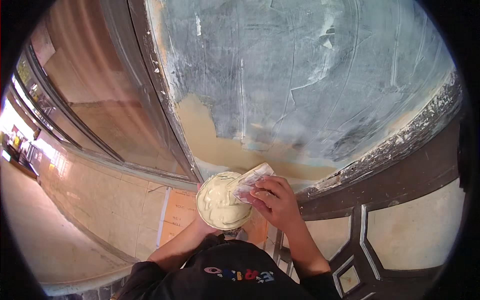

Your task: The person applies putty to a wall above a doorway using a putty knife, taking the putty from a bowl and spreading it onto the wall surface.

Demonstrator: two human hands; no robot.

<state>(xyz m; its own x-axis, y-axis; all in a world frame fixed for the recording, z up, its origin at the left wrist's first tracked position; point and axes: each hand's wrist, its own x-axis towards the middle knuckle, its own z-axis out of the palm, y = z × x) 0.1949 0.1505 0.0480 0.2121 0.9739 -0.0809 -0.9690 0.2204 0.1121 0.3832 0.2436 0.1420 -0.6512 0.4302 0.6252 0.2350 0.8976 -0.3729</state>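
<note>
A round tub of cream-coloured putty (224, 200) is held in front of my body, its surface swirled and ridged. My left hand (204, 225) supports it from the left and below, with most of the fingers hidden behind the tub. My right hand (278, 200) grips a flat, rectangular putty spreader (255, 181) smeared with whitish filler. The spreader's lower left end overlaps the tub's right rim; whether it touches the putty I cannot tell. Just beyond is a grey-blue wall panel (300, 75) with scraped streaks and a tan, smoother band along its lower left edge.
A dark frame with reflective glass (120, 110) borders the panel at left. On the right runs a chipped, paint-flecked strip (395, 142), beside dark panelling with pale inset shapes (410, 230). An orange printed sheet (180, 215) lies on the tiled floor (127, 210) below.
</note>
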